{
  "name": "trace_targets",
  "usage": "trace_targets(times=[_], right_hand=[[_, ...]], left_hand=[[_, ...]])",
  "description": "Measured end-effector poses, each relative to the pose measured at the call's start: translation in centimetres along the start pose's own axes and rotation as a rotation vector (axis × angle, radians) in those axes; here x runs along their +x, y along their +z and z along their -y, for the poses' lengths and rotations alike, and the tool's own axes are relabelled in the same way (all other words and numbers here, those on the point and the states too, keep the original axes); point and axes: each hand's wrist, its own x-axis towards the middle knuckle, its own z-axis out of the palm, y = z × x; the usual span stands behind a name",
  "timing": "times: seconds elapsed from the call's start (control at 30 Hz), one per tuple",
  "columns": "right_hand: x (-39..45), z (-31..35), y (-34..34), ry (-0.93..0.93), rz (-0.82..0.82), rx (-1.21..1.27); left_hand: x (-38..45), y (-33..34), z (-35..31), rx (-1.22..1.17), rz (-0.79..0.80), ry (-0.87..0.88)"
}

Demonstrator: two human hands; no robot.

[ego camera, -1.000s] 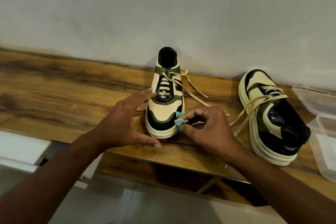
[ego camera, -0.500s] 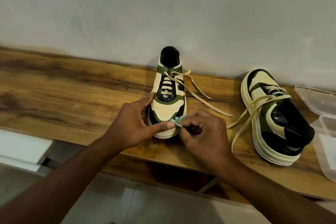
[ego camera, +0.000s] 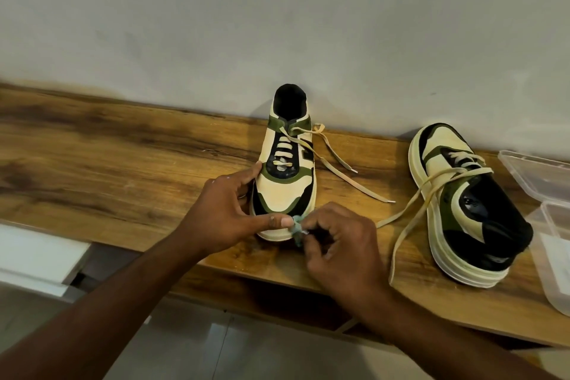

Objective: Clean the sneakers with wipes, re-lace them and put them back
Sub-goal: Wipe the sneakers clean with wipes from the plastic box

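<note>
- Now the left hand holds the toe end of the near sneaker: its forefinger lies along the shoe's left side and its thumb presses across the front of the sole.
- The right hand has its fingers curled tight, pinching a small crumpled blue-green wipe against the front edge of that sole, touching the left thumb's tip.
- That sneaker stands upright on the wooden shelf, toe toward the person and heel close to the wall; its cream laces hang untied and trail to the right over the wood.
- A second sneaker stands well apart to the right, toe pointing away, with its loose laces looped over the top and falling toward the shelf's front edge.
- At the far right edge a clear plastic box sits on the shelf, with its lid just behind it.
</note>
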Motion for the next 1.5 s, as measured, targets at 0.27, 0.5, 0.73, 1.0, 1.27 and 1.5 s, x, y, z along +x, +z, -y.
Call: trace_targets(times=[0.27,0.5,0.73,1.0,1.27,1.5], right_hand=[[0.0,-0.6,0.7,-0.047,-0.049,0.025],[1.7,-1.8,0.2,0.209,-0.073,0.072],[0.0,0.3,0.6,-0.045,-0.057,-0.02],[3.8,-2.2,0.2,0.264,-0.048,-0.009],[0.7,0.2,0.8,-0.051,-0.017,-0.008],[3.5,-1.6,0.5,0.229,-0.086,0.103]], left_hand=[[0.2,-0.2,-0.2,0.006,0.009,-0.024],[0.2,-0.3,-0.4,-0.005,0.014,-0.031],[0.2,-0.4,-0.3,-0.017,0.017,-0.037],[0.2,-0.4,-0.3,-0.018,-0.001,-0.021],[0.3,-0.4,-0.1,-0.015,0.013,0.018],[0.1,-0.4,-0.3,-0.026,0.02,0.013]])
